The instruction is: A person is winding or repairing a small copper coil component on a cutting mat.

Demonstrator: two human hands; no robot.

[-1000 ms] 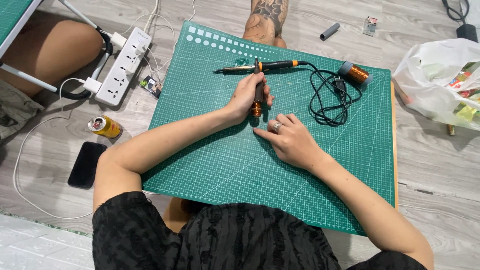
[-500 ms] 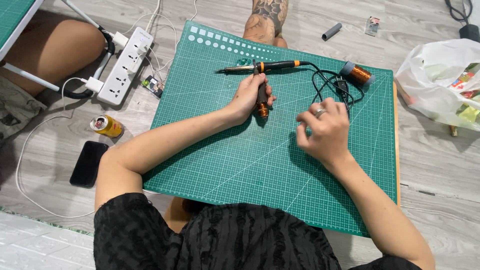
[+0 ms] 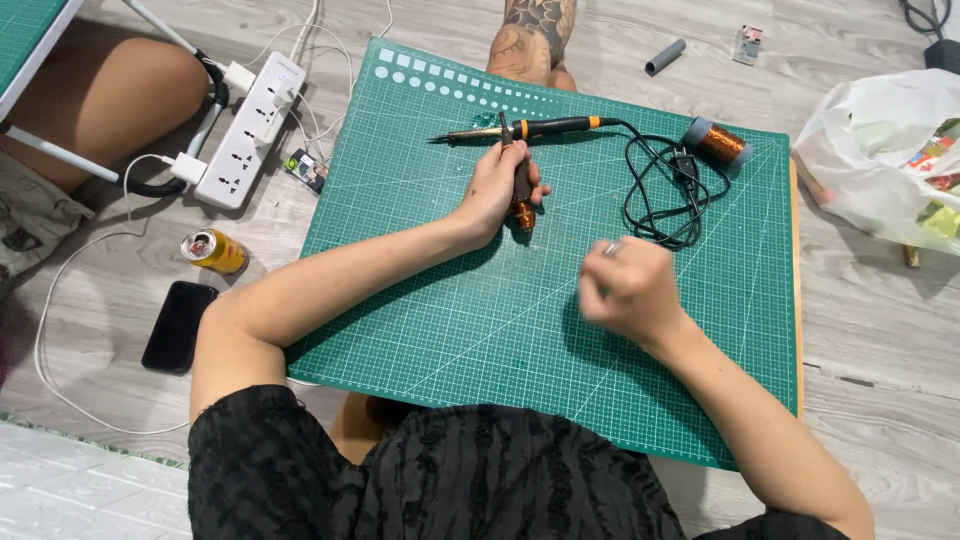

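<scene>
A green cutting mat lies on the wood floor. My left hand is shut on a slim tool with a copper-brown handle, held upright-ish on the mat just below a black and orange soldering iron that lies flat. The iron's black cable is coiled to the right, beside a copper wire spool. My right hand hovers over the mat's middle, blurred, fingers curled in, a ring on one finger, nothing seen in it.
Left of the mat are a white power strip, a small circuit board, a yellow can and a black phone. A plastic bag sits right. Another person's tattooed leg rests beyond the mat; a grey cylinder lies nearby.
My right hand went out toward the coiled cable, then drew back toward me and closed. My left hand has kept hold of the tool in the same place.
</scene>
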